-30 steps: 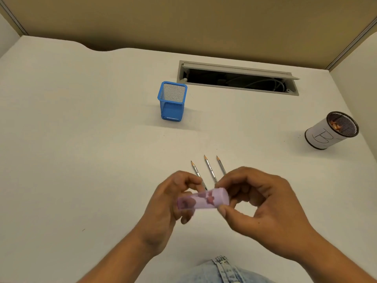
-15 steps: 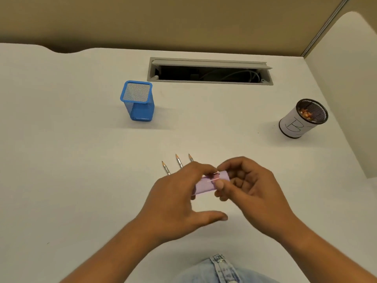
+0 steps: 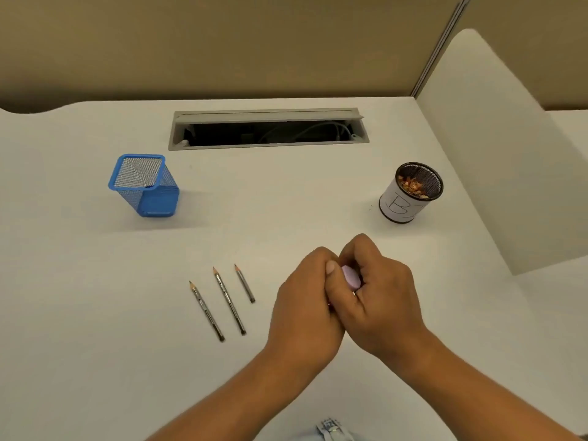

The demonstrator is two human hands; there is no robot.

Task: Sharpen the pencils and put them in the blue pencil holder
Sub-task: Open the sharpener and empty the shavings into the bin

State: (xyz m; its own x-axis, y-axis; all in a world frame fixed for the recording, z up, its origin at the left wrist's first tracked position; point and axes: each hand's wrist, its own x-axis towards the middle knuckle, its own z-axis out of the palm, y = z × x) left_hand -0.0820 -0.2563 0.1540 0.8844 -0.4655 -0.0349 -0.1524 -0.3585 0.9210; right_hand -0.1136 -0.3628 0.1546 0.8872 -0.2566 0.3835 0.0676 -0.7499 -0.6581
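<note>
White bench [image 3: 79, 313] fills my view. Nearest me, my left hand [image 3: 305, 307] and right hand [image 3: 378, 300] clasp together around a lilac sharpener [image 3: 351, 276]. Left of the sharpener lie three pencils [image 3: 229, 300], untouched. Beyond them stands the blue pencil holder [image 3: 146, 186]; far right, a shavings cup [image 3: 410, 192].

Desk [image 3: 79, 313] at lower left: smooth matt white laminate. Blue pencil holder [image 3: 146, 189], upper left: perforated metal mesh, painted, slight sheen. Cup [image 3: 407, 198] at right: black mesh, matt white paper wrap. Pencils [image 3: 227, 300]: glossy grey lacquer, bare wood tips. Sharpener [image 3: 351, 276]: smooth lilac plastic.
</note>
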